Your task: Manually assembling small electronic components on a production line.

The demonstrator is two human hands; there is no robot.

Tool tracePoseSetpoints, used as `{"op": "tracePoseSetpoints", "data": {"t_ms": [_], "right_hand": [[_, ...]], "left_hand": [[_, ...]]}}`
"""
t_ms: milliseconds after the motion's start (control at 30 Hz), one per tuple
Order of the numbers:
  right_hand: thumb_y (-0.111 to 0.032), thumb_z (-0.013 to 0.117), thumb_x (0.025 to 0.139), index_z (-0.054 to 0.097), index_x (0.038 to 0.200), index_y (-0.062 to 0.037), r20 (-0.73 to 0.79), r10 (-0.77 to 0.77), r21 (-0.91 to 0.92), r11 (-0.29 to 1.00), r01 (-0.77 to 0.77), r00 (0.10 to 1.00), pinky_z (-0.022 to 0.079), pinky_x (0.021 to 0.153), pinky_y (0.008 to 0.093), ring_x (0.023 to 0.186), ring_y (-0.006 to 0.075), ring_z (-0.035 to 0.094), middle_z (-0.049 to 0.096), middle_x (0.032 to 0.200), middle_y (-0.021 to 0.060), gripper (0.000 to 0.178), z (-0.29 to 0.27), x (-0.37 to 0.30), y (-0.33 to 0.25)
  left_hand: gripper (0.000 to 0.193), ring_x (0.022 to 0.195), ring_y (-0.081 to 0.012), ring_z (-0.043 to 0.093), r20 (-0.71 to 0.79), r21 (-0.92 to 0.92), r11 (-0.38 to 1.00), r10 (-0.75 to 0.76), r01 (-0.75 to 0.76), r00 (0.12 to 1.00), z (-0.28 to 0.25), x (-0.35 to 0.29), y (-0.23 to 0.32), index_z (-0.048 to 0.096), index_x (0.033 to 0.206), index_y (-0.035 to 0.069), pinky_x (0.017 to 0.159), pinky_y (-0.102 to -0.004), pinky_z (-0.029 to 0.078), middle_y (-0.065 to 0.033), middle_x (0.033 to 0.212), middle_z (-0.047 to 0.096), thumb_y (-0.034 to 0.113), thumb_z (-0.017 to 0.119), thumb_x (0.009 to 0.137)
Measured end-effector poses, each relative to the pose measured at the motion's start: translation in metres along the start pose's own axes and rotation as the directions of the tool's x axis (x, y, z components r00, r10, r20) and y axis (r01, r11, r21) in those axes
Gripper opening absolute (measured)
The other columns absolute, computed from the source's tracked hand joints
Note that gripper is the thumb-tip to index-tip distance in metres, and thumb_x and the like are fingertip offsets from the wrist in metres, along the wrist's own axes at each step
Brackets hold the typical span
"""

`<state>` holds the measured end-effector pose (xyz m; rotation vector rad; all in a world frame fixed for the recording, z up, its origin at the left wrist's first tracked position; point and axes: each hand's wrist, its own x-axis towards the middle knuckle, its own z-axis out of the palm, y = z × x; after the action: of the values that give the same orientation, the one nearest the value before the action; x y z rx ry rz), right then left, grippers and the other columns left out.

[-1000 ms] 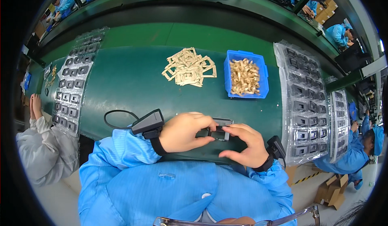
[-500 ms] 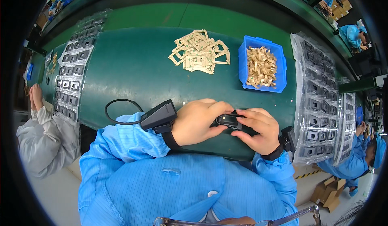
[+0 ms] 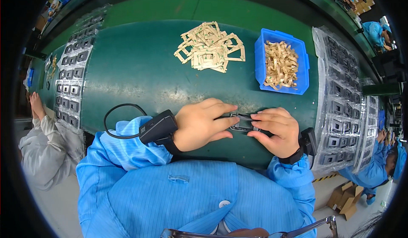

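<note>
**Both hands on a small dark frame at the near edge of a green tabletop**

A blue rectangular plastic bin (image 3: 280,61) stands on the far right of the green tabletop (image 3: 140,72) and is filled with a loose heap of short tan strips (image 3: 280,65). Just to its left, directly on the tabletop, lies a pile of tan rectangular frame-shaped cut-outs (image 3: 210,46). Clear moulded plastic trays flank the work area: the left tray (image 3: 70,85) and the right trays (image 3: 342,106) each hold rows of small dark square parts, one per pocket.

The small dark rectangular frame part (image 3: 242,123) lies low at the near edge of the tabletop, between the two hands. It appears thin, black and open in the middle. The left hand (image 3: 199,125) grips its left end with extended fingers (image 3: 223,108); the right hand (image 3: 276,129) pinches its right end, fingers (image 3: 265,116) curled onto it. A black wrist-worn device (image 3: 158,127) with a looped cable sits on the left forearm.
</note>
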<state>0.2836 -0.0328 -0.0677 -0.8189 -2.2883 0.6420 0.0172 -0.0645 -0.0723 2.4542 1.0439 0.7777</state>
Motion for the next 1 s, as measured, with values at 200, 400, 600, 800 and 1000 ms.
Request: {"op": "tracePoseSetpoints", "data": {"t_ms": [200,400,600,800,1000], "right_hand": [[-0.020,0.089,0.066,0.074,0.087,-0.0085,0.014,0.015,-0.024,1.000,-0.014,1.000,0.049,0.075,0.0358,0.091,0.0226,0.071,0.076,0.099,0.0050,0.028,0.000,0.001,0.000],[-0.023,0.088,0.066,0.073,0.088,-0.0075,0.039,0.030,-0.068,0.997,-0.027,0.999,0.049,0.078,0.0367,0.094,0.0236,0.070,0.075,0.103,0.0051,0.030,-0.003,0.001,-0.001],[-0.025,0.087,0.066,0.074,0.092,-0.0075,0.042,0.079,-0.054,0.996,-0.076,0.996,0.050,0.086,0.0397,0.101,0.0265,0.067,0.074,0.108,0.0063,0.034,-0.001,-0.005,0.000],[-0.024,0.087,0.067,0.074,0.095,-0.0072,0.065,0.057,-0.071,0.996,-0.053,0.996,0.051,0.085,0.0386,0.100,0.0260,0.066,0.073,0.113,0.0060,0.036,-0.003,-0.005,0.002],[-0.016,0.087,0.067,0.072,0.104,-0.0049,-0.115,0.304,-0.150,0.936,-0.319,0.946,0.053,0.076,0.0346,0.091,0.0233,0.067,0.070,0.099,0.0083,0.041,0.002,-0.005,-0.008]], "left_hand": [[0.039,0.101,-0.0214,0.064,0.014,0.137,0.990,0.023,-0.025,1.000,0.005,0.003,0.003,0.072,0.115,0.014,0.079,-0.0318,0.057,-0.0040,0.117,0.066,0.027,0.079,0.079],[0.036,0.101,-0.0197,0.063,0.047,0.254,0.962,0.095,-0.104,0.994,0.008,0.004,0.004,0.072,0.115,0.013,0.078,-0.0314,0.057,-0.0036,0.117,0.065,0.028,0.075,0.083],[0.031,0.101,-0.0198,0.063,0.057,0.153,0.972,0.169,-0.176,0.984,-0.001,0.010,-0.006,0.073,0.109,0.011,0.075,-0.0329,0.057,-0.0038,0.114,0.065,0.026,0.075,0.082],[0.025,0.100,-0.0207,0.063,0.073,0.088,0.948,0.300,-0.306,0.951,0.003,0.016,-0.011,0.074,0.099,0.012,0.070,-0.0336,0.057,-0.0017,0.106,0.065,0.023,0.078,0.077],[0.025,0.092,-0.0230,0.062,0.024,-0.106,0.968,0.231,-0.227,0.973,0.011,0.020,0.001,0.073,0.096,0.010,0.072,-0.0371,0.053,-0.0018,0.098,0.064,0.022,0.080,0.075]]}}
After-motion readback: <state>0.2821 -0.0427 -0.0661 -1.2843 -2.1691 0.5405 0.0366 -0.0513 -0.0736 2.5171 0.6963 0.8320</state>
